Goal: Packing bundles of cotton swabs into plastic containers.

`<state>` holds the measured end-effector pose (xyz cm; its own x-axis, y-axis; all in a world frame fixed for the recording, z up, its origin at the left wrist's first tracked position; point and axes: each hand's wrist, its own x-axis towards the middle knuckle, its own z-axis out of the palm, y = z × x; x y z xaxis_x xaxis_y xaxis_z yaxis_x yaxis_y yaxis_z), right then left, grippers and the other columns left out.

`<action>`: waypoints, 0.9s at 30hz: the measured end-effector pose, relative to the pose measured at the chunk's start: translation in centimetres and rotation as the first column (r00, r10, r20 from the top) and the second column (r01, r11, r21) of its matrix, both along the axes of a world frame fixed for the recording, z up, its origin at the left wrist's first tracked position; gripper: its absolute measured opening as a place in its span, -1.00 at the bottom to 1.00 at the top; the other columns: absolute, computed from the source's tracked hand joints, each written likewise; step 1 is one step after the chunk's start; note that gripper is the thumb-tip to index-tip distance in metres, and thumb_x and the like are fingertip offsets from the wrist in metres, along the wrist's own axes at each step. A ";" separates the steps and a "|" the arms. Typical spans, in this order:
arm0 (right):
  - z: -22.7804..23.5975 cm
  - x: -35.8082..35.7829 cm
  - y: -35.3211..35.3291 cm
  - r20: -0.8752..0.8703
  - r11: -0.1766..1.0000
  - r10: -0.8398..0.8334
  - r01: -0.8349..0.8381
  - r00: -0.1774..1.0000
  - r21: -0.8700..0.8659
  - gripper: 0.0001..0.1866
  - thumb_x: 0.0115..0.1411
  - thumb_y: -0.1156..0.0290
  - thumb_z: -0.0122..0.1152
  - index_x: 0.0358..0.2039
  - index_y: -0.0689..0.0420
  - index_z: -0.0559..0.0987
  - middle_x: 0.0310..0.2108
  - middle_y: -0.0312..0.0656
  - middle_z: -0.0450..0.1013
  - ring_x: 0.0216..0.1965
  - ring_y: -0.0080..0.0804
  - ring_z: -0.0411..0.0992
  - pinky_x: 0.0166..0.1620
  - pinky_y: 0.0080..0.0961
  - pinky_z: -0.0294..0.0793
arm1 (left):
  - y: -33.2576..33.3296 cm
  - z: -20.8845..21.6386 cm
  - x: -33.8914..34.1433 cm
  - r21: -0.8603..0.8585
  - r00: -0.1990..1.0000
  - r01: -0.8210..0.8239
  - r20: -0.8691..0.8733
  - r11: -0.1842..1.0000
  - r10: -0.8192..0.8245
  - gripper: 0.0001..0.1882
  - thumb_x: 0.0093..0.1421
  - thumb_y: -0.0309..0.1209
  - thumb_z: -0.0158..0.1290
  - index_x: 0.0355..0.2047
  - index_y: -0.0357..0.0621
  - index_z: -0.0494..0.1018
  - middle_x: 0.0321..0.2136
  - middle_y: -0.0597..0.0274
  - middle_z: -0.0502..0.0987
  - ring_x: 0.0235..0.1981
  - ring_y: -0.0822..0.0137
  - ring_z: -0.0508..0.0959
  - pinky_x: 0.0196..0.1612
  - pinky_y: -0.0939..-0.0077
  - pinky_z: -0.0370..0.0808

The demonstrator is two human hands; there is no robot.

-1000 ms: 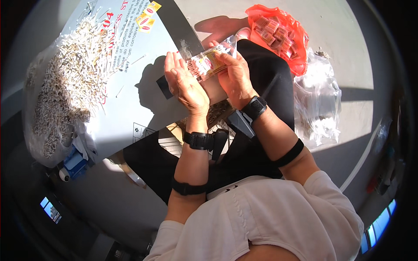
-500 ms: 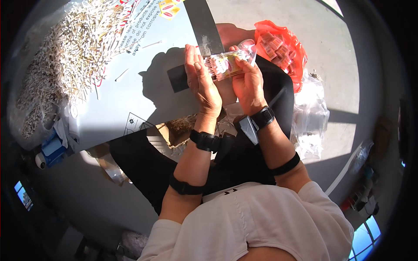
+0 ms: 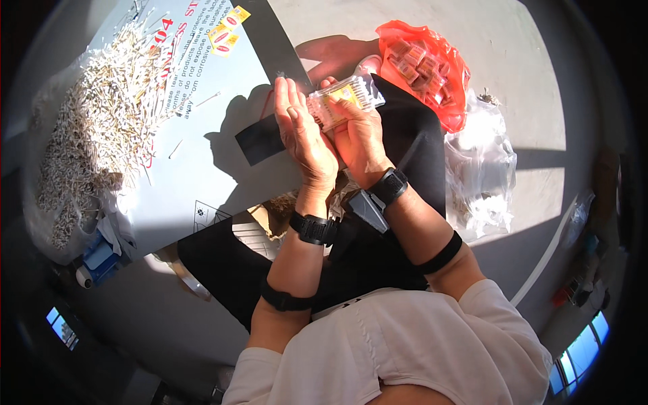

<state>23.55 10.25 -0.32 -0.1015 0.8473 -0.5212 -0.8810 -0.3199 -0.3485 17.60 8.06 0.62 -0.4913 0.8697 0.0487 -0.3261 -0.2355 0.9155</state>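
The right hand [image 3: 361,138] grips a small clear packet [image 3: 344,101] of pale sticks with a yellow label, fingers wrapped around its lower part, and holds it up over the black cloth [image 3: 412,148] on the person's lap. The left hand [image 3: 304,135] is flat and unclenched, fingers straight and together, its palm pressed against the left end of the packet; it grasps nothing. Left of the packet lies a large grey sheet [image 3: 223,169] with red and dark print, and a heap of loose pale sticks [image 3: 101,128] covers the far left part of that sheet. Beyond the packet and to its right sits an orange plastic bag [image 3: 442,81] holding small packets. Right of the packet, just below the orange bag, lies a clear plastic bag [image 3: 479,169] on the concrete floor [image 3: 540,81].
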 end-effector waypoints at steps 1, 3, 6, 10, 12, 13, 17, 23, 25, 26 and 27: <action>-0.1 0.0 0.0 -0.016 1.000 -0.001 0.001 1.000 -0.006 -0.61 0.14 0.78 0.10 0.02 0.35 0.43 -0.04 -0.05 0.48 0.01 -0.26 0.48 0.12 -0.30 0.48 | 0.0 0.1 0.2 -0.005 0.999 0.040 -0.012 0.999 -0.040 -0.28 0.41 0.00 -0.29 0.35 -0.33 -0.05 0.36 -0.12 -0.01 0.42 0.08 -0.07 0.44 0.14 -0.19; -0.1 0.0 0.0 -0.062 0.999 0.001 -0.003 0.998 -0.037 -0.61 0.14 0.77 0.12 0.01 0.34 0.42 -0.07 -0.07 0.49 -0.02 -0.28 0.50 0.06 -0.33 0.53 | 0.3 0.5 0.5 -0.011 0.996 0.082 -0.034 0.997 -0.083 -0.27 0.41 0.00 -0.29 0.35 -0.34 -0.05 0.36 -0.12 -0.01 0.42 0.07 -0.07 0.44 0.14 -0.19; -0.1 -0.3 0.0 -0.036 1.000 0.010 -0.010 0.999 -0.021 -0.60 0.14 0.77 0.12 0.02 0.34 0.42 -0.07 -0.06 0.49 -0.02 -0.29 0.49 0.05 -0.35 0.53 | 0.4 0.4 0.1 -0.009 0.994 0.109 -0.025 0.994 -0.109 -0.27 0.41 0.01 -0.30 0.33 -0.35 -0.02 0.36 -0.11 0.01 0.42 0.06 -0.05 0.44 0.14 -0.19; -0.4 0.3 0.1 -0.092 0.999 0.003 0.002 0.996 0.050 -0.61 0.13 0.70 0.18 0.01 0.30 0.42 -0.09 -0.05 0.50 -0.02 -0.27 0.49 0.05 -0.27 0.52 | -0.6 0.7 -0.2 0.020 0.998 0.037 0.045 0.999 -0.038 -0.30 0.41 -0.02 -0.26 0.32 -0.36 0.03 0.33 -0.16 0.07 0.38 0.01 0.04 0.42 0.14 -0.10; -0.8 0.7 0.3 -0.117 0.996 0.027 -0.017 0.993 0.087 -0.60 0.13 0.63 0.23 0.00 0.24 0.43 -0.09 -0.05 0.50 -0.01 -0.25 0.49 0.05 -0.19 0.50 | -2.3 1.3 -0.8 -0.123 1.000 -0.024 -0.016 0.992 0.022 -0.29 0.40 -0.02 -0.23 0.31 -0.38 0.03 0.31 -0.19 0.11 0.36 -0.03 0.09 0.41 0.13 -0.07; -0.8 0.7 0.5 -0.143 0.998 -0.030 0.038 0.989 0.054 -0.60 0.12 0.61 0.25 0.00 0.22 0.43 -0.09 -0.05 0.50 -0.01 -0.25 0.49 0.06 -0.16 0.49 | -3.1 1.4 -1.3 -0.133 1.000 0.014 -0.002 0.991 -0.014 -0.26 0.40 -0.01 -0.23 0.33 -0.38 -0.02 0.30 -0.21 0.13 0.36 -0.03 0.11 0.42 0.13 -0.07; -1.1 0.3 1.2 -0.230 0.994 -0.095 0.103 0.968 0.023 -0.60 0.17 0.58 0.23 0.02 0.19 0.40 -0.07 -0.02 0.50 0.01 -0.18 0.48 0.12 -0.09 0.45 | -5.4 2.3 -0.9 -0.176 0.972 0.125 0.221 0.976 -0.084 -0.24 0.42 -0.01 -0.26 0.38 -0.29 -0.18 0.35 -0.20 0.03 0.40 0.02 0.01 0.43 0.12 -0.16; -1.5 -0.1 0.8 -0.205 0.992 -0.112 0.123 0.972 0.041 -0.60 0.21 0.63 0.14 0.07 0.30 0.34 -0.02 0.09 0.47 0.06 -0.07 0.46 0.16 -0.10 0.44 | -4.9 2.8 -0.1 -0.293 0.959 0.140 0.278 0.946 -0.055 -0.16 0.39 0.10 -0.25 0.37 -0.35 -0.15 0.34 -0.17 0.08 0.39 0.04 0.05 0.41 0.12 -0.12; -1.1 0.0 0.7 -0.129 0.995 -0.073 0.080 0.989 0.053 -0.60 0.21 0.67 0.09 0.08 0.32 0.32 -0.01 0.10 0.47 0.07 -0.06 0.46 0.16 -0.14 0.45 | -4.4 2.9 -0.7 -0.304 0.949 0.162 0.309 0.939 -0.064 -0.16 0.39 0.11 -0.30 0.36 -0.37 -0.15 0.34 -0.19 0.07 0.40 0.03 0.03 0.42 0.11 -0.13; -0.9 -0.2 0.6 -0.131 0.995 -0.073 0.081 0.989 0.054 -0.60 0.21 0.67 0.09 0.08 0.32 0.32 -0.01 0.10 0.47 0.07 -0.06 0.46 0.16 -0.14 0.45 | -4.0 3.0 -1.0 -0.315 0.937 0.184 0.341 0.931 -0.069 -0.15 0.40 0.13 -0.34 0.36 -0.40 -0.15 0.34 -0.21 0.05 0.40 0.02 0.01 0.42 0.10 -0.15; -0.8 -0.1 0.5 -0.122 0.995 -0.072 0.079 0.990 0.056 -0.60 0.21 0.68 0.08 0.07 0.32 0.32 -0.01 0.10 0.47 0.06 -0.06 0.47 0.16 -0.16 0.45 | -3.7 3.0 -1.2 -0.315 0.936 0.188 0.344 0.930 -0.072 -0.15 0.40 0.13 -0.34 0.36 -0.40 -0.15 0.34 -0.21 0.05 0.40 0.02 0.01 0.42 0.10 -0.15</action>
